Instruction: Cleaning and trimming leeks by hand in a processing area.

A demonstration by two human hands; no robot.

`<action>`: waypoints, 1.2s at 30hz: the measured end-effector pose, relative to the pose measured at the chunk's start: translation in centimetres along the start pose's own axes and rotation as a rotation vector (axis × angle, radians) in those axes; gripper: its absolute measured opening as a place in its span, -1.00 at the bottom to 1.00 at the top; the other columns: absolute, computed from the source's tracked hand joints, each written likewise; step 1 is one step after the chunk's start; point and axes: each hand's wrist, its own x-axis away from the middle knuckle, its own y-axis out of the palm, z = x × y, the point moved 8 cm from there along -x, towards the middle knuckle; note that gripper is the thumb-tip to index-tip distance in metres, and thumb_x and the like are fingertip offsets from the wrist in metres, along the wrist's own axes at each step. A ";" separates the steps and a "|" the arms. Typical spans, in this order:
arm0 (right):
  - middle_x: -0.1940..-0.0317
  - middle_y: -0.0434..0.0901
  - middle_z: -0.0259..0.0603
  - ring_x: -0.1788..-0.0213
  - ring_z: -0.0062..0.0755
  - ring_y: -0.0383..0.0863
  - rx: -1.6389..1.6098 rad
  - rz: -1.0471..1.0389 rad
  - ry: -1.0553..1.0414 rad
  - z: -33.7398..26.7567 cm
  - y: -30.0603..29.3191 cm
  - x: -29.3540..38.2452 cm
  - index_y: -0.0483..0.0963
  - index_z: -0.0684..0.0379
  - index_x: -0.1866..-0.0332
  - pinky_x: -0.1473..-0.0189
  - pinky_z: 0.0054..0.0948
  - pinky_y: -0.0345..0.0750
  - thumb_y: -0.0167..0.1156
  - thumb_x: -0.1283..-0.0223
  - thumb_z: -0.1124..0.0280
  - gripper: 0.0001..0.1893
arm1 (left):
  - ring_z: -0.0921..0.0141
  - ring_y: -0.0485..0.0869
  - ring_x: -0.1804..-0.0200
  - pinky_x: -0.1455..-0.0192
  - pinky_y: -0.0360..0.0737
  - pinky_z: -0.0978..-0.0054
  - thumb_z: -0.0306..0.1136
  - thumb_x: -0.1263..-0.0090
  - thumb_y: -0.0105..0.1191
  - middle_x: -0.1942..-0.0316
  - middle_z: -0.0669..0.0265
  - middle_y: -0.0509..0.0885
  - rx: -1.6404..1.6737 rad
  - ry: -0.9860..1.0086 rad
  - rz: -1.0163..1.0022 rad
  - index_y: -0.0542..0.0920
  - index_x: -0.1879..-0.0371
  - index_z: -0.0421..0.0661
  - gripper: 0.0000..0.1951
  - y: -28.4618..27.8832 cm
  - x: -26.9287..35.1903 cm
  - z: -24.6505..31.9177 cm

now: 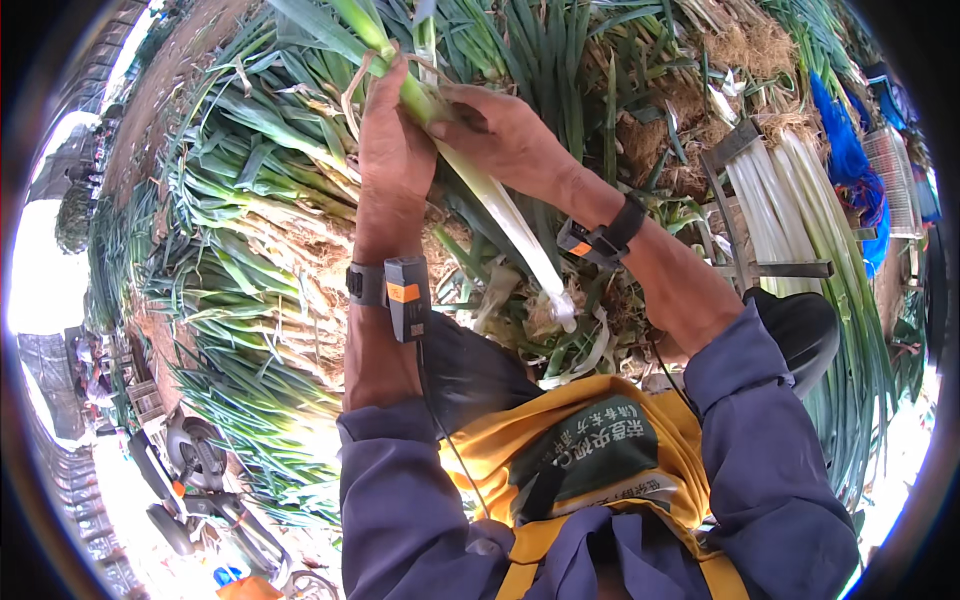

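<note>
A large green onion (pixel 487 187) slants across the middle of the view, its white root end (pixel 562 309) pointing down towards my lap. My left hand (pixel 397 135) is closed round its upper green part. Just below, my right hand (pixel 502 131) grips the stalk between thumb and fingers. A thin dry leaf strip (pixel 351 97) hangs by my left hand. Both wrists wear a strapped device. Beneath the stalk lie peeled leaves and roots (pixel 592 352).
Heaped green onions (pixel 270 217) fill the left and the far side. At right, peeled white stalks (pixel 780 202) rest in a metal-bar frame (pixel 795 268), near blue plastic twine (pixel 832 142) and a wire crate (pixel 892 180). A two-wheeled vehicle (pixel 225 502) stands at lower left.
</note>
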 end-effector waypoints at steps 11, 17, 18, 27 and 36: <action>0.10 0.68 -0.22 0.07 -0.38 0.68 0.351 0.356 -0.182 -3.0 -5.5 0.1 0.63 0.21 -0.10 0.00 -0.41 0.62 0.34 -0.35 0.40 -0.73 | 0.23 0.60 -0.14 -0.28 0.54 0.15 -0.36 -0.41 0.15 -0.10 0.24 0.57 0.035 0.082 -0.221 0.41 -0.38 -0.02 -0.47 4.2 1.2 -0.3; -0.01 0.64 -0.16 -0.11 -0.07 0.61 0.803 0.383 -0.457 -6.3 -8.5 -3.2 0.67 0.15 0.03 -0.17 -0.18 0.56 0.37 -0.24 0.35 -0.76 | 0.26 0.64 -0.08 -0.21 0.60 0.16 -0.46 -0.38 0.14 -0.08 0.23 0.61 -0.245 0.035 -0.409 0.50 -0.29 -0.14 -0.53 5.5 1.8 -1.8; -0.04 0.64 -0.17 -0.13 -0.07 0.60 0.865 0.325 -0.513 -6.6 -8.6 -4.0 0.68 0.14 0.05 -0.20 -0.16 0.54 0.37 -0.20 0.35 -0.76 | 0.29 0.65 -0.08 -0.21 0.61 0.19 -0.47 -0.37 0.16 -0.08 0.24 0.62 -0.305 0.027 -0.421 0.52 -0.27 -0.16 -0.54 5.8 2.2 -2.0; 0.37 0.68 -0.36 0.18 -0.38 0.72 0.506 -0.322 -0.246 -1.5 -9.4 -7.9 0.68 0.17 0.13 0.15 -0.33 0.55 0.37 -0.16 0.40 -0.81 | 0.39 0.68 -0.15 -0.22 0.62 0.42 -0.56 -0.36 0.23 -0.07 0.25 0.71 -0.469 -0.055 -0.405 0.71 -0.07 -0.18 -0.71 7.9 3.8 -5.4; 0.23 0.76 -0.16 0.07 -0.35 0.80 -0.698 0.301 -0.048 -3.3 -9.3 -1.7 0.68 0.25 0.23 -0.03 -0.28 0.71 0.27 -0.48 0.23 -0.72 | 0.23 0.65 -0.15 -0.28 0.59 0.18 -0.54 -0.38 0.17 -0.20 0.06 0.64 -0.195 0.240 -0.340 0.38 -0.43 -0.04 -0.39 6.0 0.5 -0.4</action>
